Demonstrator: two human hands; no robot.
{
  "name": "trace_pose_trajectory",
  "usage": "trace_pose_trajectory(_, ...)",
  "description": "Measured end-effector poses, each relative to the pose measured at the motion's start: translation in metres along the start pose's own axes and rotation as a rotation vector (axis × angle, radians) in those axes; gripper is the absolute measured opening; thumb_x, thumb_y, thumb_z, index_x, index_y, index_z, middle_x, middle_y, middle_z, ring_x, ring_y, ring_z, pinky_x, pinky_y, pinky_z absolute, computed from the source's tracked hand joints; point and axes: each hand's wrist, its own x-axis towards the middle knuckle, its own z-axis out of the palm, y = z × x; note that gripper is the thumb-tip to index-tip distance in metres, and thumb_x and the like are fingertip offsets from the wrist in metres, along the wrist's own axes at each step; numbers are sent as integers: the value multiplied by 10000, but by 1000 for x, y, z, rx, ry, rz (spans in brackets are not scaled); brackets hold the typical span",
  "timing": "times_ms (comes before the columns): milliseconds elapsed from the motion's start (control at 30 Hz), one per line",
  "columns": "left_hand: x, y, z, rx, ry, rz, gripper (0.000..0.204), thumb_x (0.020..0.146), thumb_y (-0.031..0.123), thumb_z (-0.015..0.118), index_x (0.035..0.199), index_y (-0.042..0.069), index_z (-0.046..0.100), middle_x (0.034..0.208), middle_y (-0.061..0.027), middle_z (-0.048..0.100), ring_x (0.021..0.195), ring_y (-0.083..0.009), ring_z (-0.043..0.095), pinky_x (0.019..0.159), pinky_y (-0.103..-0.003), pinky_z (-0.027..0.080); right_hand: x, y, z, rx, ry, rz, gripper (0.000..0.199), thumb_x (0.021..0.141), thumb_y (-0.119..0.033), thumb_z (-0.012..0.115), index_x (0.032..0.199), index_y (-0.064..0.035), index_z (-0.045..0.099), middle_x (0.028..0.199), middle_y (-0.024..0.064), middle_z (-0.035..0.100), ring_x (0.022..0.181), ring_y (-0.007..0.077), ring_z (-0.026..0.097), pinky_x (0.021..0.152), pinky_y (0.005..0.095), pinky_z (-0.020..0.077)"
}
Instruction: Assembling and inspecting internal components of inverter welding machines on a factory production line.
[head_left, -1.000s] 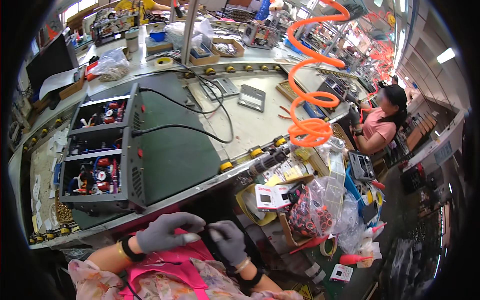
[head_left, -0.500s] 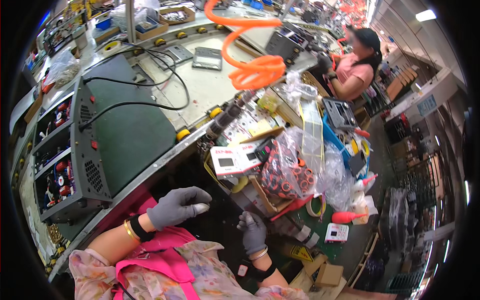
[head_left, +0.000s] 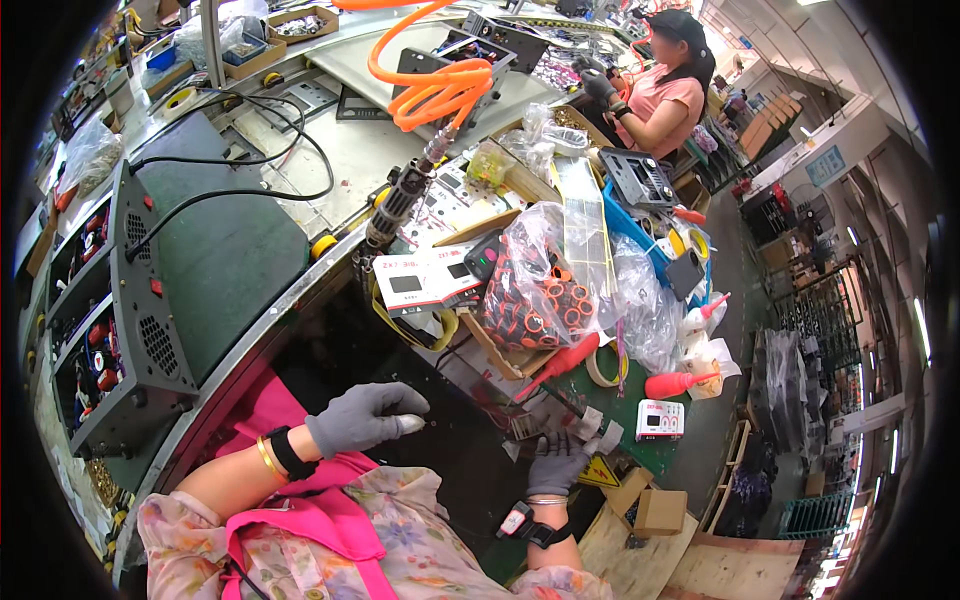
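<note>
My left hand (head_left: 370,417), in a grey glove, hovers before my body with its fingers curved and the thumb apart, holding nothing. Further right, my right hand (head_left: 560,462), also gloved, has its fingers stretched out beside the front edge of the green side bench. Small pieces of clear tape (head_left: 609,437) hang right by its fingertips; whether they touch, I cannot tell. A yellow warning label (head_left: 600,472) shows just beside this hand. Left of my hands, an open-sided grey machine case (head_left: 150,335) with wired parts inside stands on the green mat (head_left: 235,250).
An orange coiled hose (head_left: 440,92) carries a hanging power screwdriver (head_left: 400,205). The side bench holds white printed panels (head_left: 418,280), a bag of black-and-orange rings (head_left: 540,300), a tape roll (head_left: 606,362) and red bottles (head_left: 680,384). Cartons (head_left: 660,512) stand low right. A co-worker (head_left: 665,100) sits beyond.
My right hand has moved right toward the side bench, its fingers going from curled to stretched out. My left hand has barely moved. The view has shifted, so the bench things appear further left.
</note>
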Motion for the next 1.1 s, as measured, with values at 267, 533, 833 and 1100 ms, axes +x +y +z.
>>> trace_pose_trajectory(267,-7,-8,1,-51,46,14,263,898,191,639,1097,21,611,958,-46,657,854,-98,590,768,-269,493,-3,-10,11,-242,11,-331,323,879,-375,642,996,-78,592,894,14,576,791,129,537,724,276,445)
trace_pose_trajectory(533,-11,2,4,-22,152,110,290,907,207,636,1126,20,602,1014,-54,647,919,-109,594,819,-272,494,-87,20,78,-199,-761,-298,205,908,-175,586,1083,-68,578,830,55,593,744,168,562,695,341,492)
trace_pose_trajectory(833,-41,29,-18,-100,498,403,355,911,273,624,1188,53,600,1105,-85,585,1004,-164,585,864,-312,498,-166,79,156,-127,-1531,453,708,841,-64,581,1446,-55,214,881,90,552,807,160,552,767,286,476)
trace_pose_trajectory(1100,-72,36,-50,40,816,485,168,853,96,623,990,10,669,1057,-96,615,906,-181,596,799,-299,490,-157,90,196,-843,-1491,243,590,905,-154,573,1409,14,317,965,75,623,820,107,572,741,249,483)
